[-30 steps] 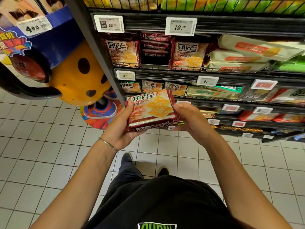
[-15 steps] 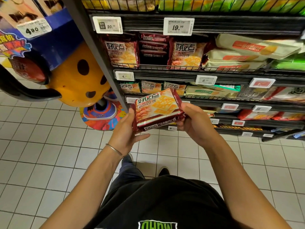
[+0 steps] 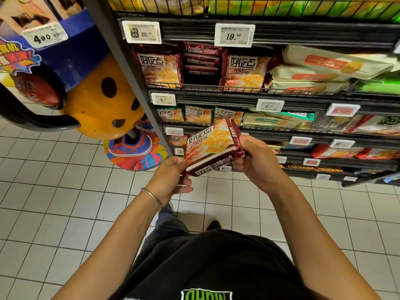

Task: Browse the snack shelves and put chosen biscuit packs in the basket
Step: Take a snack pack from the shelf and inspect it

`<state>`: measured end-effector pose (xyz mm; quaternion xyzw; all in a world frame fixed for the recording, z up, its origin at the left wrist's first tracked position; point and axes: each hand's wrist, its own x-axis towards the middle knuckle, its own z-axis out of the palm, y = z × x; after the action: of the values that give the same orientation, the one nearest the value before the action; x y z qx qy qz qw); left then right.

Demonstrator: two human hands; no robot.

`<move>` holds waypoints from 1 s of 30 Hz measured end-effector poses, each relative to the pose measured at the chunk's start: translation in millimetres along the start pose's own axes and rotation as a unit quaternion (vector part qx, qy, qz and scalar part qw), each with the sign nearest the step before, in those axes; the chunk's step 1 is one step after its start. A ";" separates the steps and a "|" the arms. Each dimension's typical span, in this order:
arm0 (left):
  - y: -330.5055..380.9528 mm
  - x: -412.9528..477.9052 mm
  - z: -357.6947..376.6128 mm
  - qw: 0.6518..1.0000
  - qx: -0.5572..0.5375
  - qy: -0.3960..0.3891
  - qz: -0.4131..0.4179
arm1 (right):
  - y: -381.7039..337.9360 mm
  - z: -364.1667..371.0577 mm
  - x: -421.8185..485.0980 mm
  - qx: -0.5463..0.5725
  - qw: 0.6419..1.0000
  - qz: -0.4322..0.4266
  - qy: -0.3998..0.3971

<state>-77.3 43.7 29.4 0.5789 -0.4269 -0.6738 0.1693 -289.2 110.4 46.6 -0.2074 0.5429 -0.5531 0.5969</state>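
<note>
Left hand [image 3: 171,180] grips pack [image 3: 213,148] over tiles [image 3: 65,191]

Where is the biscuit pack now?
Centre of the head view, the biscuit pack is held between left hand and right hand, before the lower shelves.

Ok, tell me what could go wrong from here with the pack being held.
1. The biscuit pack is tilted and held only at its ends, the left hand on a lower corner and the right hand on the far end. It could slip onto the tiled floor and break the biscuits.
2. No basket is in view, so placing the pack probably means turning away, and it might brush the price tag just behind it.
</note>
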 end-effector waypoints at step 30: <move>26.7 -5.0 -8.8 0.991 -0.114 -0.031 0.059 | -11.3 -11.1 -5.7 -0.008 0.999 -0.034 0.001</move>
<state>-74.8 28.6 53.5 0.5085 -0.3863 -0.7242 0.2603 -302.8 115.9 55.0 -0.2300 0.5404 -0.5692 0.5753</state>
